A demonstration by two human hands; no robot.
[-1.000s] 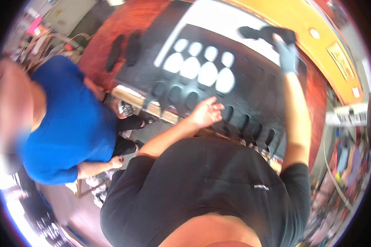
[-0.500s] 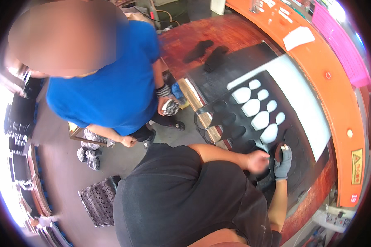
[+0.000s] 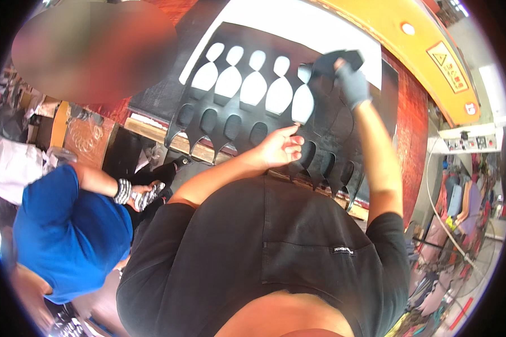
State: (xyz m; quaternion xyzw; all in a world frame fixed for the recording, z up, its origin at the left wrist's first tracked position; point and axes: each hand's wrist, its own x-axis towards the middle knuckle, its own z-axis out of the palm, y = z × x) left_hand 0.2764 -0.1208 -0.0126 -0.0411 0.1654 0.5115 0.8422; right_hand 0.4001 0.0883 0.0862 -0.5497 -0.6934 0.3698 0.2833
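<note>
My right hand [image 3: 352, 84], in a grey glove, is closed around a dark sole-shaped piece [image 3: 334, 63], blurred by motion, above the far part of a black sheet [image 3: 320, 106]. Several sole-shaped openings in that sheet, in a row, show white [image 3: 279, 95] from underneath. My left hand [image 3: 281, 147] is bare and open, its index finger stretched toward the lower end of the rightmost white opening and the other fingers loosely curled. Below that row, along the sheet's near edge, are rounded cut outlines [image 3: 233, 124].
A white board [image 3: 298, 22] lies under the sheet on a reddish table [image 3: 413, 140]. An orange machine beam [image 3: 410, 28] with a warning label spans the far right. At the left stands a person in a blue shirt [image 3: 73, 224], holding something striped. A control box [image 3: 469, 143] sits at the right.
My right hand has moved farther over the sheet and now carries the dark piece. One more white opening shows in the row. My view has turned, and the other person appears lower left.
</note>
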